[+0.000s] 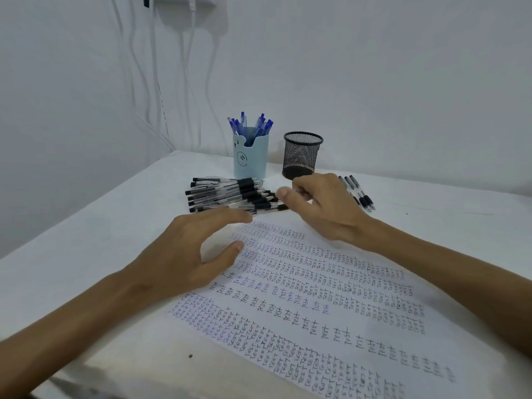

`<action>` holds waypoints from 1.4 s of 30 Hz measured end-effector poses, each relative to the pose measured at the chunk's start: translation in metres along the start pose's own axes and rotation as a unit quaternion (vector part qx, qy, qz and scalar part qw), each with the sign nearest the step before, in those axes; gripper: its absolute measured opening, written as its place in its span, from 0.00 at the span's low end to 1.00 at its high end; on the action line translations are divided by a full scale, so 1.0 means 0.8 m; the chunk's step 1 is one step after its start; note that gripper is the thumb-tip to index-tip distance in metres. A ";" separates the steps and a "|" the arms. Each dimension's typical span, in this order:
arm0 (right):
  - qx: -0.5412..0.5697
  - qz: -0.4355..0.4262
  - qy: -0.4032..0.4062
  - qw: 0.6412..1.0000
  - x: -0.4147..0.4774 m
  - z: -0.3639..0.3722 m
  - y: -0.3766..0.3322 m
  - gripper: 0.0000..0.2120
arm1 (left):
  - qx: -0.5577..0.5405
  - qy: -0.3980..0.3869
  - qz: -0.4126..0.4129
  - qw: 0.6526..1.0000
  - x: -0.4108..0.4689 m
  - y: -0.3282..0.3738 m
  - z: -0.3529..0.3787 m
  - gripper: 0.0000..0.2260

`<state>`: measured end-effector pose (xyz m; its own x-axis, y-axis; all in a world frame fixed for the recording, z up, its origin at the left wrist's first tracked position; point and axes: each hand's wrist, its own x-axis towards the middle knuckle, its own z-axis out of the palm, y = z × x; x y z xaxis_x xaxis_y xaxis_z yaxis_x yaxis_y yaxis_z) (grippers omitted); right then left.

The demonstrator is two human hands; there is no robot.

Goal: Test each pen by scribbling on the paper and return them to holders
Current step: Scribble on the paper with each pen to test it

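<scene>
The pile of black pens [230,195] lies on the white desk [86,240], the barrels side by side with their dark rubber sleeves towards the right. At the right end of this pile is the right hand [322,208], its fingers curled under and its thumb pointing at the pen tips. Its grip is right at those tips, but I cannot tell whether it has closed on a pen or is only touching them. Just in front of the pile is the left hand [184,254], its grip open, with straight spread fingers and the thumb held apart. The forefinger tip is close to the pile's near edge.

In front of the pile, under both hands, lies the sheet of paper [316,298]. It is filled with slanting rows of the word "TEST", mostly in black ink and some in blue.

Directly behind the pile stands a pale blue holder [250,156] with a small drawn face, full of blue pens [250,125]. Behind the pile and to the right is a black mesh holder [302,155]. Further right of the pile, beyond the right hand, a few more black pens [358,192] lie on the desk. White cables [144,67] hang down the wall behind.
</scene>
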<state>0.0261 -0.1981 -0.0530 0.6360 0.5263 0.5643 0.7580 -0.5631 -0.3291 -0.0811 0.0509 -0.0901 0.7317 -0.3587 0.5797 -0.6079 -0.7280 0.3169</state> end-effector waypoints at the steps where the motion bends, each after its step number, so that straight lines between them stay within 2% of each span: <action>1: 0.043 0.004 -0.002 0.999 -0.001 -0.002 0.000 0.31 | 0.001 -0.015 0.005 1.000 0.000 0.000 0.000 0.18; 5: 0.211 0.098 -0.027 0.972 -0.008 -0.015 0.003 0.30 | -0.003 -0.053 0.014 0.998 -0.001 -0.003 0.001 0.19; 8: 0.298 0.154 0.014 0.942 -0.012 -0.016 0.013 0.26 | -0.005 -0.073 0.016 0.997 -0.002 -0.003 0.003 0.18; 11: 0.252 0.185 0.043 0.949 -0.017 -0.018 0.020 0.27 | -0.003 -0.096 0.013 0.995 -0.002 -0.004 0.003 0.17; 13: 0.237 0.199 0.020 0.951 -0.023 -0.020 0.023 0.29 | -0.007 -0.107 0.014 0.994 -0.002 -0.005 0.003 0.16; 15: 0.307 0.218 -0.020 0.926 -0.027 -0.022 0.025 0.30 | -0.014 -0.109 0.013 0.994 -0.002 -0.007 0.004 0.16; 18: 0.372 0.227 -0.075 0.897 -0.030 -0.022 0.030 0.23 | -0.020 -0.110 0.013 0.994 -0.001 -0.008 0.006 0.15; 21: 0.354 0.211 -0.113 0.904 -0.035 -0.021 0.033 0.08 | -0.019 -0.109 0.012 0.994 -0.001 -0.010 0.007 0.15; 23: 0.362 0.220 -0.120 0.898 -0.039 -0.020 0.033 0.03 | -0.017 -0.113 0.015 0.993 0.000 -0.010 0.008 0.15; 28: 0.292 0.194 -0.132 0.927 -0.037 -0.016 0.033 0.05 | -0.016 -0.112 0.022 0.993 0.000 -0.011 0.008 0.14; 32: 0.251 0.171 -0.096 0.948 -0.040 -0.013 0.033 0.06 | -0.017 -0.109 0.026 0.994 0.000 -0.013 0.009 0.14; 42: 0.248 0.158 -0.100 0.951 -0.041 -0.012 0.033 0.07 | -0.017 -0.107 0.029 0.994 -0.001 -0.013 0.009 0.14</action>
<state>0.0239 -0.2363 -0.0725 0.8208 0.5188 0.2390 0.4677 -0.3702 -0.8026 -0.0733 0.0544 -0.0989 0.7412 -0.5185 0.4263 -0.6588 -0.6837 0.3139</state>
